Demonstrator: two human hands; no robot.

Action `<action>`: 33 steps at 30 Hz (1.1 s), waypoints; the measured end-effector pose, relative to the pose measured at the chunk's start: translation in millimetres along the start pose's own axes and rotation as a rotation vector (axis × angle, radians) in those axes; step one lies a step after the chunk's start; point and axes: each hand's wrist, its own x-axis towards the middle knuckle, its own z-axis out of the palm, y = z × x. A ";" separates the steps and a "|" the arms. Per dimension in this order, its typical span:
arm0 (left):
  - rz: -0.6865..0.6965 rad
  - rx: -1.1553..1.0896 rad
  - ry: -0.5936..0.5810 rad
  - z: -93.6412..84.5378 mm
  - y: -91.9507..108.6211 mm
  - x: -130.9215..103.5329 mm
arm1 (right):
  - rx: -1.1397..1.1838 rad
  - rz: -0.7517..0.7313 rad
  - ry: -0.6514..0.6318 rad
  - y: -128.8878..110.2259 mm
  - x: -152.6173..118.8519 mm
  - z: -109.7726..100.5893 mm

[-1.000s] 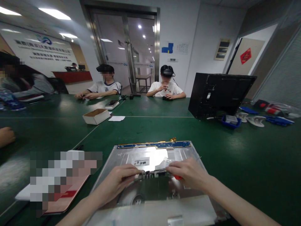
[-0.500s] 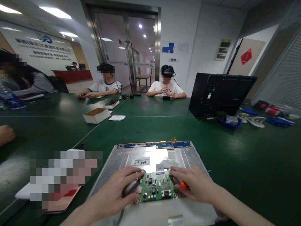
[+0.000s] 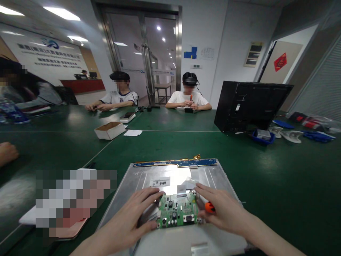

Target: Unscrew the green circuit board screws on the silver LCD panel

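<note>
A green circuit board (image 3: 178,210) lies on the metal back of a display panel (image 3: 141,174). My left hand (image 3: 135,213) grips the board's left side, fingertips at the upper corner and thumb at the lower one. At the opposite side is my right hand (image 3: 222,208), its fingertips and thumb at the board's right corners. The orange end of what looks like a screwdriver (image 3: 210,207) shows within that hand; its remainder is hidden. A flat ribbon cable (image 3: 181,190) meets the board's top edge. Along the panel's far edge runs a blue circuit strip (image 3: 165,164).
A black monitor housing (image 3: 255,106) stands at the right, beside a blue tray (image 3: 263,137). An open white box (image 3: 109,131) sits left of centre. Partly blurred-out items, including a pinkish phone-like one (image 3: 76,229), lie at near left. Several people sit around the green table (image 3: 170,145).
Both hands keep their places at the board's sides. My right fingertips have shifted slightly up and right, and a little more of the orange end shows.
</note>
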 end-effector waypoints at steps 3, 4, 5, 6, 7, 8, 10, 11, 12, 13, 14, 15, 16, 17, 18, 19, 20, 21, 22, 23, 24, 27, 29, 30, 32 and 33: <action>-0.020 0.057 0.067 1.6 -10.8 -10.1 | 0.182 -0.036 0.241 -2.0 -5.9 -16.4; 0.001 0.085 0.060 1.6 -13.3 -13.0 | 0.265 -0.015 0.319 -2.3 -7.3 -23.3; 0.005 0.115 0.061 1.5 -14.7 -15.2 | 0.373 0.008 0.390 -2.2 -8.1 -30.1; 0.012 0.142 0.069 1.4 -15.0 -16.7 | 0.524 0.033 0.427 -1.3 -7.8 -36.0; -0.003 0.167 0.074 1.5 -14.3 -17.5 | 0.694 0.026 0.443 0.6 -6.4 -40.5; -0.006 0.187 0.067 1.8 -12.9 -17.6 | 0.852 0.011 0.465 3.5 -4.0 -42.7; 0.003 0.206 0.035 3.0 -10.2 -16.4 | 1.082 0.041 0.470 12.4 3.3 -39.6; -0.003 0.207 0.039 3.7 -9.8 -15.6 | 1.154 0.104 0.428 18.0 7.4 -34.4; -0.005 0.203 0.035 4.3 -10.2 -14.7 | 1.204 0.188 0.379 23.9 11.3 -27.4; -0.001 0.196 0.026 4.8 -11.6 -13.9 | 1.241 0.269 0.341 29.9 14.6 -19.2; 0.013 0.191 -0.001 5.1 -13.7 -13.2 | 1.270 0.334 0.337 35.5 17.2 -10.8; 0.029 0.187 -0.034 5.3 -16.1 -12.5 | 1.286 0.371 0.357 40.6 18.8 -2.9; 0.034 0.185 -0.058 5.5 -18.3 -11.7 | 1.285 0.377 0.378 44.8 19.4 3.9; 0.030 0.186 -0.074 5.7 -20.1 -10.7 | 1.275 0.362 0.400 48.0 19.1 9.1; 0.025 0.185 -0.081 6.0 -21.1 -9.3 | 1.260 0.347 0.416 50.5 18.1 12.5; 0.018 0.184 -0.080 6.6 -21.1 -7.6 | 1.245 0.332 0.427 52.2 16.4 14.4; 0.017 0.180 -0.074 7.3 -20.2 -5.6 | 1.233 0.323 0.434 53.4 14.3 15.0; 0.025 0.173 -0.066 8.0 -18.5 -3.3 | 1.225 0.321 0.437 54.3 11.8 14.6; 0.038 0.165 -0.055 8.8 -16.1 -1.1 | 1.221 0.323 0.438 55.1 9.0 13.8; 0.052 0.156 -0.045 9.5 -13.3 1.0 | 1.219 0.326 0.438 55.9 6.2 12.9; 0.068 0.148 -0.037 10.0 -10.3 2.7 | 1.215 0.329 0.442 56.8 3.3 12.1; 0.078 0.142 -0.043 10.6 -1.7 5.0 | 1.204 0.331 0.466 60.3 -4.4 10.7; 0.069 0.145 -0.065 10.3 2.7 5.7 | 1.205 0.344 0.473 62.8 -6.9 9.5; 0.064 0.142 -0.059 9.8 4.5 6.9 | 1.217 0.358 0.470 63.7 -6.8 8.4; 0.051 0.122 0.002 7.6 8.1 12.9 | 1.285 0.381 0.455 63.9 -3.4 5.1; 0.032 0.105 0.057 5.4 10.1 18.5 | 1.330 0.384 0.448 62.9 0.1 3.0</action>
